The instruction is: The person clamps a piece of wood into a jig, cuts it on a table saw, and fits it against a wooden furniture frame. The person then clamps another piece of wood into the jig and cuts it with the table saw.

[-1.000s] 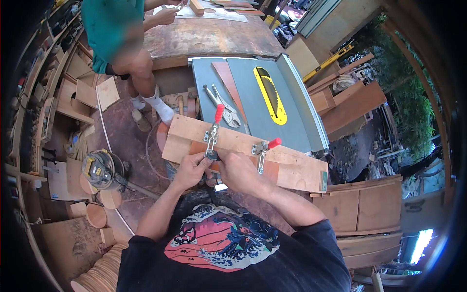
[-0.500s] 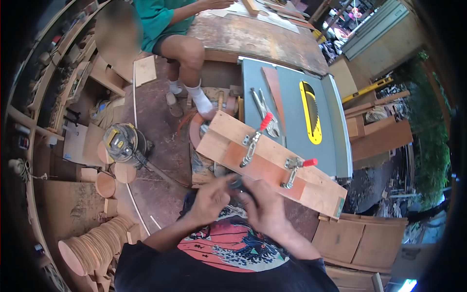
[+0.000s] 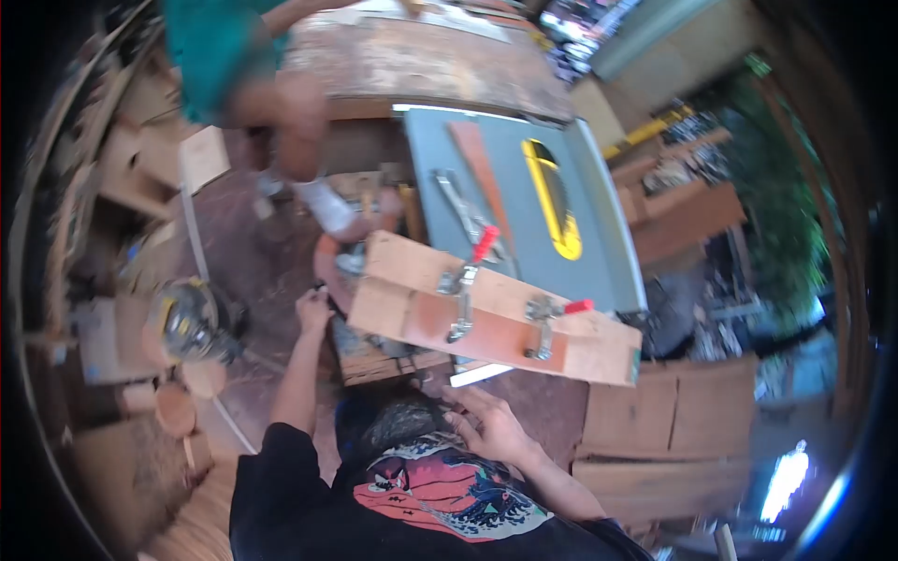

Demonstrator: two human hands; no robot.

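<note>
curled fingers on the left hand [image 3: 313, 307], seemingly closed around a small dark object [image 3: 321, 289], too blurred to name, just beside the left end of a long pale plywood board [image 3: 603, 352]. on that board, a flat reddish-brown wooden panel [image 3: 500, 342], set beneath two steel toggle clamps with red handles [image 3: 464, 292], presumably pinned so as not to shift or lift; handles angled up and away from the panel, likely for easy reach. just beyond, on a flat grey saw table [image 3: 538, 280], a pair of silver locking pliers [image 3: 455, 198], probably parked there within reach, near a tapered reddish wood strip [image 3: 477, 166] and a yellow oval blade insert [image 3: 544, 192]. as for pose, left forearm [image 3: 297, 374] stretched forward and outward, well apart from the right; right forearm [image 3: 561, 486] angled inward before the black printed shirt [image 3: 290, 486]. on the right hand [image 3: 493, 427], fingers loosely spread and slightly bent, nothing visibly gripped, near a thin white bar [image 3: 482, 375] below the board's near edge; contact there impossible to tell.
</note>
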